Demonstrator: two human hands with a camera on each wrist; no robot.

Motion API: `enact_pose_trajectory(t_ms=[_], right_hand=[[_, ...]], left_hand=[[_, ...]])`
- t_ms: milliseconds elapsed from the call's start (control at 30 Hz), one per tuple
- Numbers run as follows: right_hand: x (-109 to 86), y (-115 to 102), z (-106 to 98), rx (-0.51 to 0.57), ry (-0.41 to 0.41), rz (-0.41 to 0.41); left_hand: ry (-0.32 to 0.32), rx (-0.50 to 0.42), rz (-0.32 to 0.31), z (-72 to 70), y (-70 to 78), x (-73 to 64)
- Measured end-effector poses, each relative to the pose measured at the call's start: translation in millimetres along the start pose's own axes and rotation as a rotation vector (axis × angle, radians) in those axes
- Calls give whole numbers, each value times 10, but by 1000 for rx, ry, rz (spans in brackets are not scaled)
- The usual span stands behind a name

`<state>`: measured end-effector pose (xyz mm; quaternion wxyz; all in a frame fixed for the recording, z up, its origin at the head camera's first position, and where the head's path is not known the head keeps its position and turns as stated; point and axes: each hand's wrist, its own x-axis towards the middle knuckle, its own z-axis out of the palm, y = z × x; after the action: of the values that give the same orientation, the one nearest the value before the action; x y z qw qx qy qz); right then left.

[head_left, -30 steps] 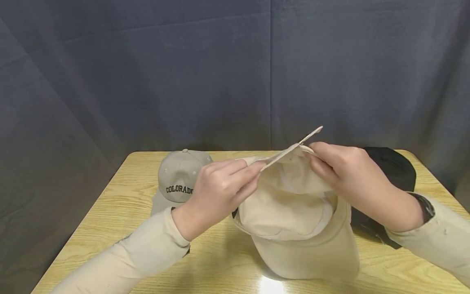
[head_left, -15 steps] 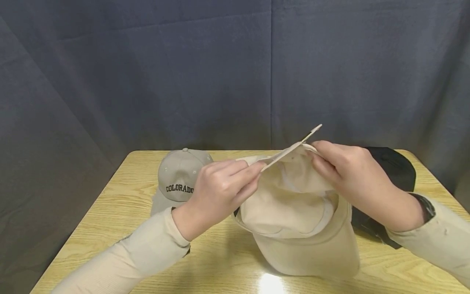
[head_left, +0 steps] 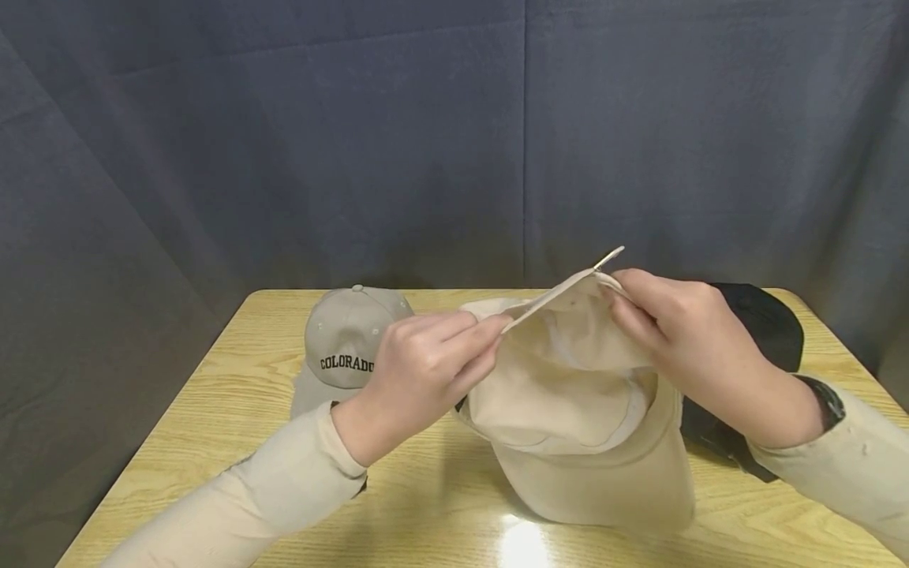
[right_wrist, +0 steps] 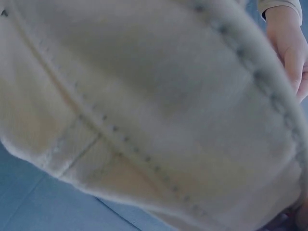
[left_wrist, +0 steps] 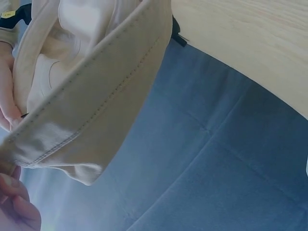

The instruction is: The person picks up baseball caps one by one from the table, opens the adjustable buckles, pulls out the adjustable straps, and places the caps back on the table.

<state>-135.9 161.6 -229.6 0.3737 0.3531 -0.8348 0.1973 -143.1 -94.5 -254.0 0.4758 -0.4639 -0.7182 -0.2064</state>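
Observation:
A beige baseball cap [head_left: 561, 402] is held up over the table, its brim [head_left: 604, 489] hanging down toward me. My left hand [head_left: 429, 355] pinches the left part of its back strap [head_left: 547, 300] between thumb and fingers. At the strap's other side, my right hand [head_left: 671, 339] pinches the edge close to a small fastening [head_left: 596, 269]. A thin strap end [head_left: 611, 256] sticks out past that spot. Stitched cloth of the cap [left_wrist: 96, 96] fills much of the left wrist view, and the right wrist view shows it close and blurred.
On the left of the wooden table [head_left: 192, 442] sits a grey cap [head_left: 355, 331] lettered COLORADO, partly behind my left hand. A black cap [head_left: 760, 323] lies at the right behind my right arm. A dark curtain [head_left: 390, 142] hangs behind the table.
My right hand has shifted slightly right along with the strap's fastening. The thin end sticking out past it looks shorter. The brim has risen a little; my left hand has hardly moved.

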Motion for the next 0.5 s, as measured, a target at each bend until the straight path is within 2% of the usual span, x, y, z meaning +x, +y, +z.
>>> enact_pose_trajectory(t_ms=[500], right_hand=[[-24,17,-9,-17,20,29]], left_hand=[[3,-17,-29,-16,-3,-46]])
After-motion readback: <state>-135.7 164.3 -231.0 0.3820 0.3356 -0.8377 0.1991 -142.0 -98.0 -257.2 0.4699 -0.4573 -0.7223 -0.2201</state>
